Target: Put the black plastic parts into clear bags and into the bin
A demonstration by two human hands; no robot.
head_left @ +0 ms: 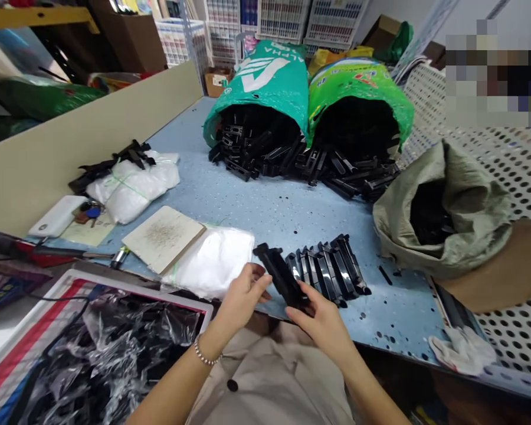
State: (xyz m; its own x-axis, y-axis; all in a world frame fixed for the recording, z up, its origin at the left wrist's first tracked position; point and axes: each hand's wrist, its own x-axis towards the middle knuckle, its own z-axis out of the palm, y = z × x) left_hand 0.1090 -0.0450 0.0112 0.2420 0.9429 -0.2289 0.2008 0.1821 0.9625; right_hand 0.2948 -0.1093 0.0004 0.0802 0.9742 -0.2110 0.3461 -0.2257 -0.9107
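My right hand (321,321) grips the near end of a long black plastic part (279,273) at the front edge of the blue table (265,212). That part leans against a row of several like black parts (331,268) lined up side by side. My left hand (243,295) sits just left of the part, fingers curled, fingertips close to or touching its side; nothing shows inside it. A bead bracelet is on my left wrist.
Two green sacks (269,82) (358,88) spill black parts at the back. An olive sack (451,206) stands right. White bags (212,260) (133,186), a board (163,236) and a power bank (57,215) lie left. A bin lined with plastic film (106,348) sits at the lower left.
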